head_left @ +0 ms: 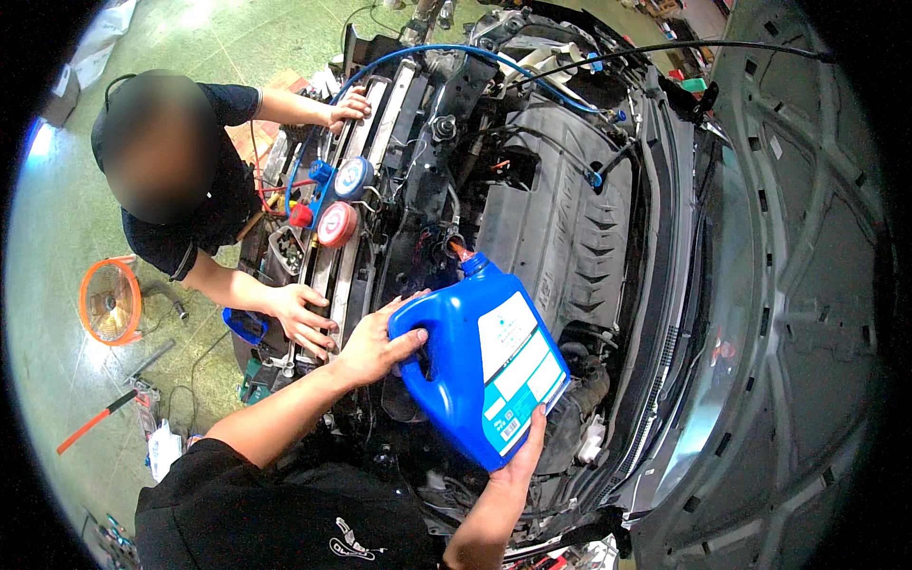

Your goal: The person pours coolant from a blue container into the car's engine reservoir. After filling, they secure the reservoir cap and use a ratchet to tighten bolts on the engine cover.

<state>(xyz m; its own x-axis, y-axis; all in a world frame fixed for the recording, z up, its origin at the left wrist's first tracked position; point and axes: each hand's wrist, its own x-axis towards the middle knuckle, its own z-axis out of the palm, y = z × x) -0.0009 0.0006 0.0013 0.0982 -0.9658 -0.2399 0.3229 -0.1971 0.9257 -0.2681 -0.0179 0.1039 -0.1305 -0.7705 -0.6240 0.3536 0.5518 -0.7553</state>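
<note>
A large blue jug (446,323) with a white and light-blue label is tilted over the engine bay, its neck pointing away from me. Orange-red liquid (462,250) runs from its mouth into a round filler opening (454,243) beside the engine cover (560,218). My left hand (380,344) is closed round the jug's handle. Under the jug's base, my right hand (524,454) grips and supports its lower end; some of those fingers are hidden behind it.
A co-worker (176,161) stands at the left, both hands on the car's front end. Red and blue pressure gauges (338,224) with hoses rest there. A raised hood (788,285) is at the right. An orange round fan (110,301) and a red-handled tool (95,423) are on the floor.
</note>
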